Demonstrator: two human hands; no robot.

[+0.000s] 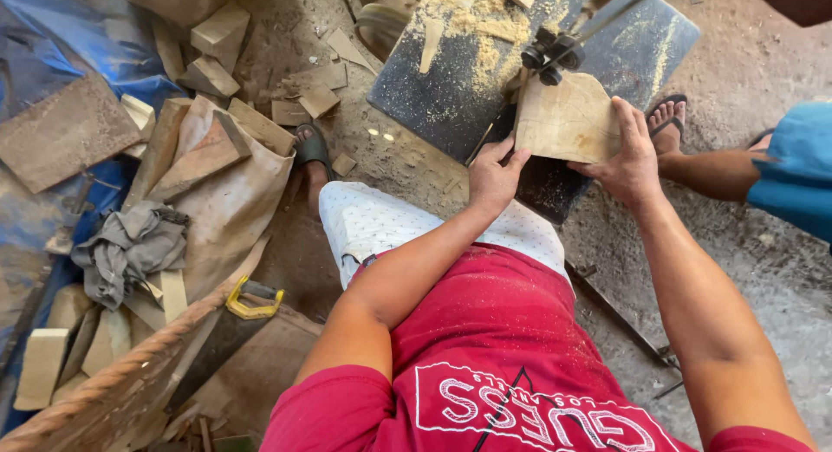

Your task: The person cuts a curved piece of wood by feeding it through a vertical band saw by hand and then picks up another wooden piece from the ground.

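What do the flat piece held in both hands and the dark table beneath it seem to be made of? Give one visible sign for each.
Flat piece: pale, unfinished wood, showing grain and a sawn edge. Dark table: probably metal, smooth and dull dark, dusted with sawdust. Left hand and right hand grip the piece.

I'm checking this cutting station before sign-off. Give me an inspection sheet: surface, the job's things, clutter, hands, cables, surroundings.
Surface: dark saw table, strewn with sawdust.
Job's things: flat wood piece lying on the table against the blade guide.
Clutter: wood offcuts on the dirt floor; grey rag on a sack; yellow-handled handsaw; pale blocks lower left.
Hands: left hand presses the wood piece's near left edge; right hand grips its right edge, fingers close to the guide.
Cables: nothing seen.
Surroundings: blue tarp at left; another person's sandalled foot and blue sleeve at right.
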